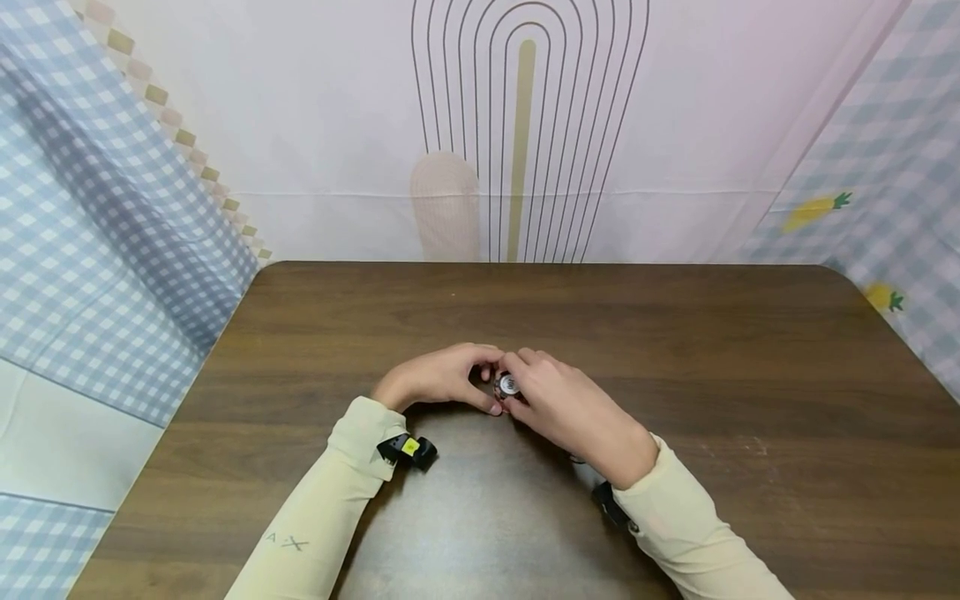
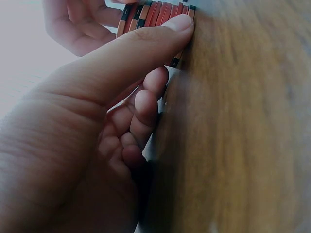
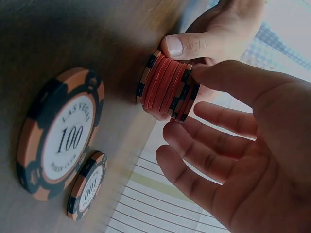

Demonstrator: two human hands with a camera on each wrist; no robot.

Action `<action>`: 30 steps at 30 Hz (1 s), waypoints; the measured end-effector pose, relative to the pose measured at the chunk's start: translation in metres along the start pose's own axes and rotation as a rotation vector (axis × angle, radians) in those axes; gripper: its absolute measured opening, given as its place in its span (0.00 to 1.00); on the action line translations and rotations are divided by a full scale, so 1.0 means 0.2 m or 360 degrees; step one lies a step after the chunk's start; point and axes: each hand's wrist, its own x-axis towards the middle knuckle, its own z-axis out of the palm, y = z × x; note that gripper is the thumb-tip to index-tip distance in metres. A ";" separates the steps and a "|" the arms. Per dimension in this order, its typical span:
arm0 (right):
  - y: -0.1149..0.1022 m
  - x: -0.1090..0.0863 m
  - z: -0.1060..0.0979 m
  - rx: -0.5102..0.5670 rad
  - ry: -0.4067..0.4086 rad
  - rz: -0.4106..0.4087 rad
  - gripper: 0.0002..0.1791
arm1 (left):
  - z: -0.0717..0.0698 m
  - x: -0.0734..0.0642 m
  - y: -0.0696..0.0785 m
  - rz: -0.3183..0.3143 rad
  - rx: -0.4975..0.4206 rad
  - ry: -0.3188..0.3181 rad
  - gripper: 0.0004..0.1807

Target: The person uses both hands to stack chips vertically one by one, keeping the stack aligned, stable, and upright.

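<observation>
A stack of several poker chips [image 1: 509, 384] stands on the table between the two hands, its white-centred top face showing in the head view. Red rims fill its middle in the right wrist view, with black-and-orange chips [image 3: 182, 97] at the upper end. My left hand [image 1: 442, 375] holds the stack low down, thumb on the near side and fingers behind. From the other side, my right hand [image 1: 570, 404] pinches the upper chips with thumb and fingertips, its other fingers spread loosely. Two loose chips marked 100, a nearer one [image 3: 68, 136] and a farther one [image 3: 88, 187], lie under the right wrist.
The brown wooden table [image 1: 735, 350] extends around both hands to a back edge against a white patterned cloth [image 1: 322, 125]. Checked cloth [image 1: 112, 183] hangs along the left side, and more hangs at the right. A black strap [image 1: 408, 450] sits at the left wrist.
</observation>
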 end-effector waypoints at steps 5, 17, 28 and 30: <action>0.01 0.00 0.00 -0.0013 0.0003 0.0000 0.13 | 0.00 0.00 -0.01 0.0006 -0.0007 -0.0006 0.17; 0.02 0.00 0.02 -0.0082 0.0039 -0.0076 0.18 | -0.01 -0.01 0.01 -0.0012 0.0005 0.0000 0.19; 0.01 0.00 0.01 -0.0074 -0.0008 -0.0082 0.19 | -0.01 -0.01 0.01 -0.0009 0.0020 0.0004 0.18; 0.01 0.00 0.01 -0.0072 -0.0002 -0.0087 0.19 | -0.01 -0.01 0.01 -0.0013 0.0032 0.0004 0.18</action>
